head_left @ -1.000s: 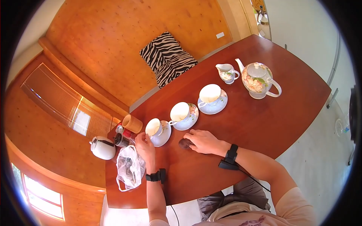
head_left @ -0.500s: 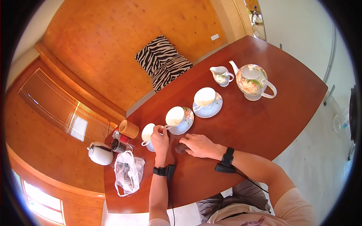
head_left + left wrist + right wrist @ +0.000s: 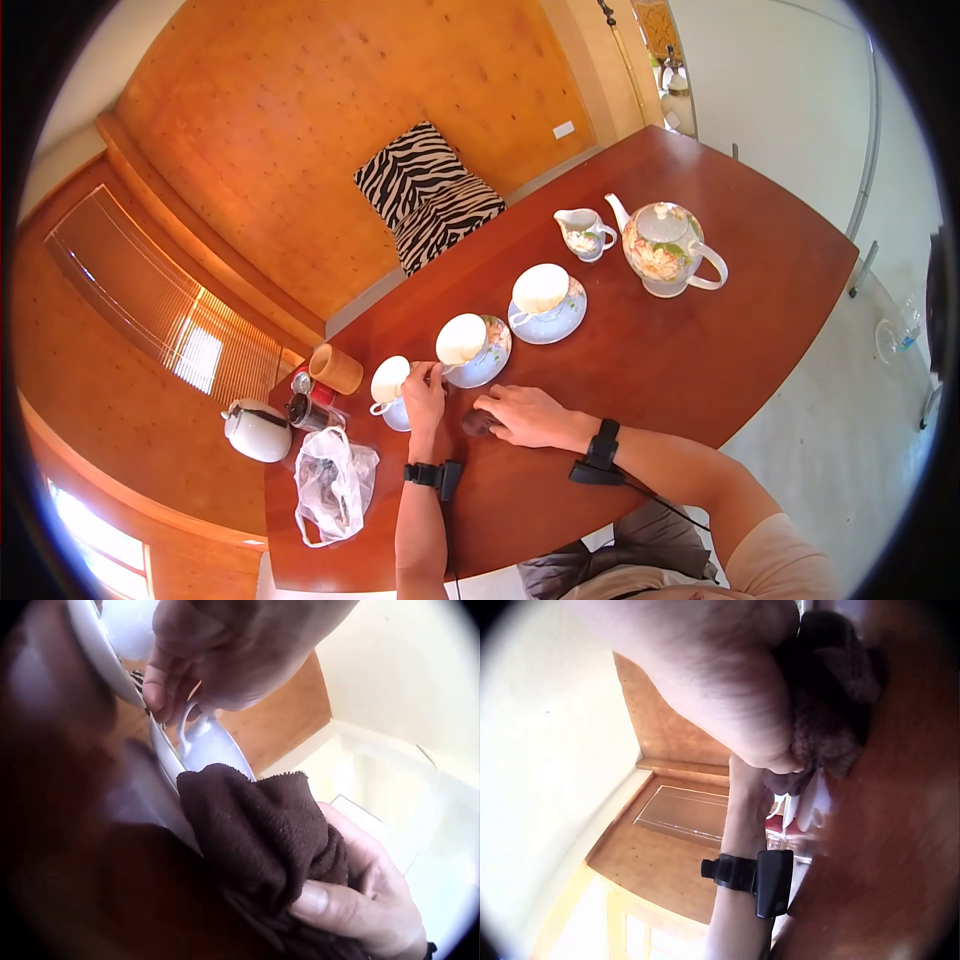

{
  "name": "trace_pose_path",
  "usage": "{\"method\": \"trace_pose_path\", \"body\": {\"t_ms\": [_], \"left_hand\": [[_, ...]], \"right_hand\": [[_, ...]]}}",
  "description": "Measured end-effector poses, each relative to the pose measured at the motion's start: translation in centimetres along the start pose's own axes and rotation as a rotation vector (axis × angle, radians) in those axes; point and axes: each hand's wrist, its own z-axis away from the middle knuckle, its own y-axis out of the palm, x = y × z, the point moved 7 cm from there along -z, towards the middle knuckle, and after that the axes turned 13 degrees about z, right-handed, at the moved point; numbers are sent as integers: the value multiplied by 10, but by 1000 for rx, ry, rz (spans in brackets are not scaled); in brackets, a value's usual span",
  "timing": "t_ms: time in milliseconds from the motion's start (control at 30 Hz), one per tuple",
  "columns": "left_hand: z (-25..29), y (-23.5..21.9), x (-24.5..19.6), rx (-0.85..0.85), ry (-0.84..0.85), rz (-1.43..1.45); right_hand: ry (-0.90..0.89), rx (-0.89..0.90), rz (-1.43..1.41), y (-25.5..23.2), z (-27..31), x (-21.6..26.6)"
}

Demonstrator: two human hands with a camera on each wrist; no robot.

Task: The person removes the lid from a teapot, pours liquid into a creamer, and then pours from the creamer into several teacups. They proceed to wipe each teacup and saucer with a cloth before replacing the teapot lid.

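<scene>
Three white teacups on pale blue floral saucers line the table. Over the right side of the leftmost teacup (image 3: pixel 389 378) is my left hand (image 3: pixel 424 398), fingers bent. In the left wrist view its fingertips lie at the rim of a saucer (image 3: pixel 96 645), close beside the handle (image 3: pixel 187 729) of another cup; whether they pinch anything I cannot tell. My right hand (image 3: pixel 530 414) grips a bunched dark brown cloth (image 3: pixel 247 825), low over the table in front of the middle teacup (image 3: pixel 462 340). The third teacup (image 3: pixel 541 288) stands farther right.
A floral teapot (image 3: pixel 660 250) and small creamer (image 3: pixel 584 236) stand at the far right. Left of the cups are a clear plastic bag (image 3: pixel 335 485), a dark-topped jar (image 3: pixel 307 411), a wooden cup (image 3: pixel 336 369) and a white kettle (image 3: pixel 257 430).
My left hand has moved from the left side of the leftmost cup to its right side, uncovering that cup's handle. My right hand keeps the cloth near the same spot. The head view has shifted.
</scene>
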Motion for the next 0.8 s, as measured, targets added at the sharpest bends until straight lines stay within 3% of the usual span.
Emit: {"method": "trace_pose_path", "body": {"t_ms": [267,333,567,800], "left_hand": [[1,0,13,-21,57,49],[0,3,21,-27,-63,230],[-2,-1,26,-112,-72,346],[-60,9,5,-195,-40,332]], "right_hand": [[0,85,27,2,-2,2],[17,103,30,3,-3,1],[14,92,41,-4,-3,7],[25,99,24,0,-1,4]]}}
